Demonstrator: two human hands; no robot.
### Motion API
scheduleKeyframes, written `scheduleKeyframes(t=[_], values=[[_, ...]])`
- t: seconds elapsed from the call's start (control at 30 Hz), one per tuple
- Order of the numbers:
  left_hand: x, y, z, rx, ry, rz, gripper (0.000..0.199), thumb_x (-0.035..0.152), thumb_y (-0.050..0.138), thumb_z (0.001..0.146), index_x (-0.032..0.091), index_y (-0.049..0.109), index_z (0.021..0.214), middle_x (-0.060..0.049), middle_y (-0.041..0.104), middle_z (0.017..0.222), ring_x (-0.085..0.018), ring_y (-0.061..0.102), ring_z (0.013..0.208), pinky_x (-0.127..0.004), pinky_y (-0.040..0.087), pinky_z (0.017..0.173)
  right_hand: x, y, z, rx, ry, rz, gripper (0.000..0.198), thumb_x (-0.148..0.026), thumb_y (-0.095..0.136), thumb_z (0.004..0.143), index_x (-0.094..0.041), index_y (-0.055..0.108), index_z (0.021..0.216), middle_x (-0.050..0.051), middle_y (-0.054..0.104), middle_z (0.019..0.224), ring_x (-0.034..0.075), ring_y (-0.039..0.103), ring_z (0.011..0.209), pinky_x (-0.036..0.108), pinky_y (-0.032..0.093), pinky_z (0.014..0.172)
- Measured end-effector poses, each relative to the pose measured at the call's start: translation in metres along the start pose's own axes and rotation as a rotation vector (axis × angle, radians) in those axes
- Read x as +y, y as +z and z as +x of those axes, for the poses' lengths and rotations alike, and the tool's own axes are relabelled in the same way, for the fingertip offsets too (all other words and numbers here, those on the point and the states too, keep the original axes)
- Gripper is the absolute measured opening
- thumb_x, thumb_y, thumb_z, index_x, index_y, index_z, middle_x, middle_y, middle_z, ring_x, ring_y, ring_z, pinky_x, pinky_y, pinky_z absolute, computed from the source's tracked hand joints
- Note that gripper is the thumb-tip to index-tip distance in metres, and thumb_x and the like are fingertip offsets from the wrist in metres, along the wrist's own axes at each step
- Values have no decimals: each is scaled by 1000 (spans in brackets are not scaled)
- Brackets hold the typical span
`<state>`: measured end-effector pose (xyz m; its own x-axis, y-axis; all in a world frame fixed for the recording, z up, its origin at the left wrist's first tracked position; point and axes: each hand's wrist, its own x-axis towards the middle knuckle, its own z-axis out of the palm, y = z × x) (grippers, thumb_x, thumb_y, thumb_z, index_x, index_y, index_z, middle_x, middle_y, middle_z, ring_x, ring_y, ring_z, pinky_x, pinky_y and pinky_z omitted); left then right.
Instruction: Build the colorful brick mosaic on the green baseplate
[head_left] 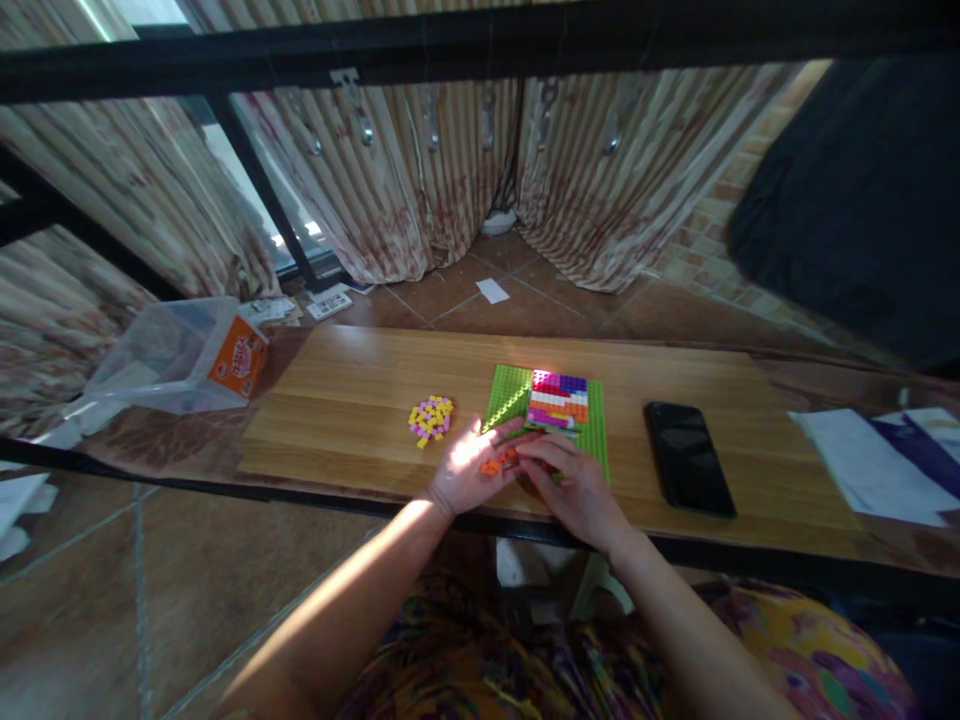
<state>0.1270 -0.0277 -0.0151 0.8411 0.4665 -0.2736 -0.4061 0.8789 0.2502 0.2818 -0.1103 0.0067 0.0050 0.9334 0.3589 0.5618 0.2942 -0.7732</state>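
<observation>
- Orange toy bricks (491, 467): on the upturned palm of the left hand (466, 468); judged light, hard, easily spilled; grip opposite sides.
- Left fingers extended; right hand (574, 490) fingers bunched, pinch not discernible.
- Green studded baseplate (596, 420): on desk (360, 400); probably stiff.

Left to right lie a box (169, 350), then, on the board (375, 370), a brick pile (431, 420), a baseplate (596, 425) and a phone (688, 458).

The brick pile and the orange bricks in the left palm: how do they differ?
The brick pile mixes yellow and pink; the orange bricks are one colour. The pile lies on the wooden board; the orange bricks sit in the left hand. Both are small, loose bricks.
</observation>
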Motion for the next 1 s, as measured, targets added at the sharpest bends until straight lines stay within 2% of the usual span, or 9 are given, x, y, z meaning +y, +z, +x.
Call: scheduleKeyframes(t=[0.07, 0.23, 0.33, 0.47, 0.63, 0.73, 0.87, 1.0], values=[[1, 0, 0, -16, -9, 6, 66, 55, 24, 91, 12, 40, 138, -16, 56, 127, -23, 59, 103, -34, 44, 88, -6, 6, 0, -80, -27, -43, 21, -22, 51, 88, -24, 65, 104, 7, 63, 102, 18, 60, 95, 32, 53, 78], [0, -2, 1, -13, -13, -4, 67, 55, 25, 91, 10, 38, 139, -16, 59, 121, -24, 58, 106, -37, 40, 94, -9, 18, 3, -153, -70, -208, 25, -24, 53, 88, -24, 61, 113, 8, 61, 105, 22, 56, 100, 37, 50, 84], [-1, -2, 1, 4, -12, -14, 68, 55, 28, 90, 8, 38, 139, -17, 58, 121, -23, 60, 101, -34, 40, 93, -3, 25, 5, -169, -111, -301, 24, -26, 54, 89, -25, 63, 111, 7, 61, 102, 23, 56, 98, 38, 49, 85], [1, -1, 1, 29, -20, -20, 67, 54, 28, 90, 9, 39, 139, -16, 58, 121, -21, 61, 95, -33, 40, 92, 1, 30, 6, -160, -96, -327, 19, -27, 53, 90, -24, 64, 104, 7, 62, 99, 22, 57, 94, 36, 49, 82], [0, 1, 2, 30, -7, -59, 63, 51, 23, 93, 8, 46, 133, -13, 65, 107, -17, 61, 87, -29, 43, 86, 0, 24, 6, -64, -68, -265, 22, -25, 45, 93, -19, 61, 107, 9, 62, 100, 21, 59, 94, 35, 51, 81], [-1, 0, 2, 12, 9, -60, 61, 50, 25, 93, 8, 45, 132, -13, 66, 101, -19, 62, 88, -32, 43, 87, 2, 15, 6, 12, -72, -252, 24, -25, 44, 93, -18, 60, 109, 10, 63, 102, 21, 61, 94, 35, 52, 82], [-1, 0, 1, -8, -6, -29, 64, 52, 29, 92, 6, 41, 135, -18, 63, 111, -26, 60, 103, -39, 38, 95, 9, -6, 9, 132, -53, -279, 24, -25, 44, 93, -18, 61, 108, 9, 65, 101, 20, 62, 94, 35, 52, 84], [-1, 0, 1, -19, 8, 0, 64, 51, 29, 92, 5, 40, 135, -22, 60, 117, -28, 59, 109, -41, 35, 98, 17, -30, 12, 271, -16, -353, 23, -26, 45, 93, -19, 64, 105, 8, 66, 99, 20, 63, 93, 35, 51, 84]])
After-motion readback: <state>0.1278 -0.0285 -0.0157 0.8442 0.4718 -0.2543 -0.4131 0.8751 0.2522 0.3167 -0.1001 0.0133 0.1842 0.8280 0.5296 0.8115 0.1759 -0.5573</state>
